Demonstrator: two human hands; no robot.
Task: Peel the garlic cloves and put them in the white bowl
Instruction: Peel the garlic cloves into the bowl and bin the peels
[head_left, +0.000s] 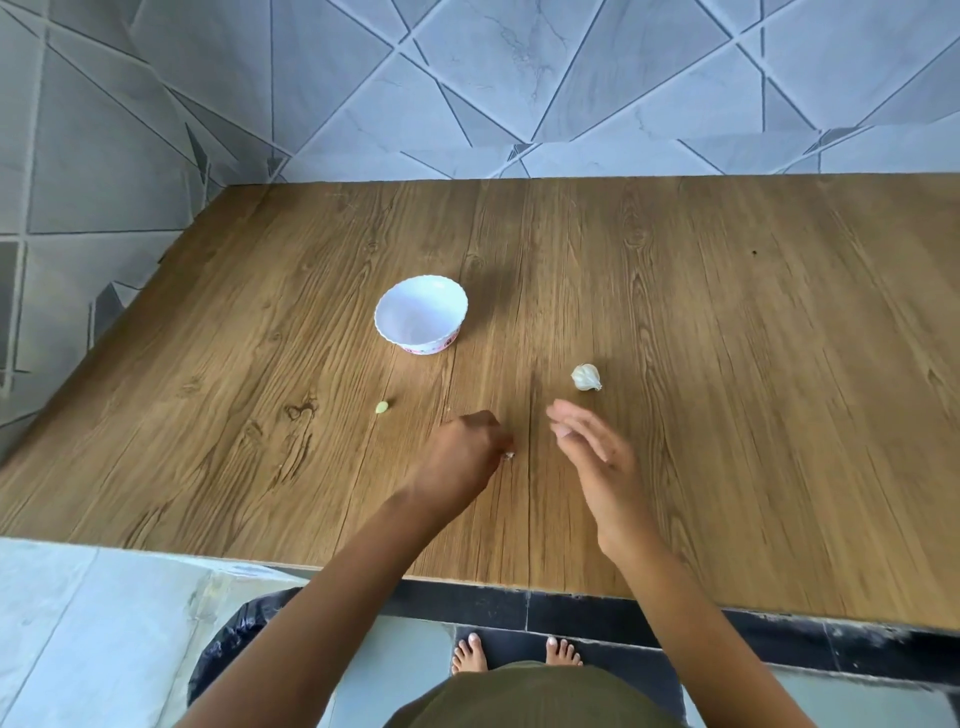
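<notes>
A white bowl (421, 314) with a pink pattern near its base stands on the wooden table (701, 338); its inside looks bare. A garlic bulb (586, 377) lies to the bowl's right. One peeled, pale green clove (382, 407) lies to the bowl's lower left. My left hand (462, 452) is curled with its fingertips down on the table, pinching a small whitish scrap (509, 455), a bit of skin or a clove. My right hand (592, 452) hovers blurred just below the bulb, fingers straight and holding nothing.
A tiled wall rises behind the table. A bin lined with a black bag (244, 644) stands on the floor by the table's near edge at the left. My bare feet (514, 654) stand below the edge.
</notes>
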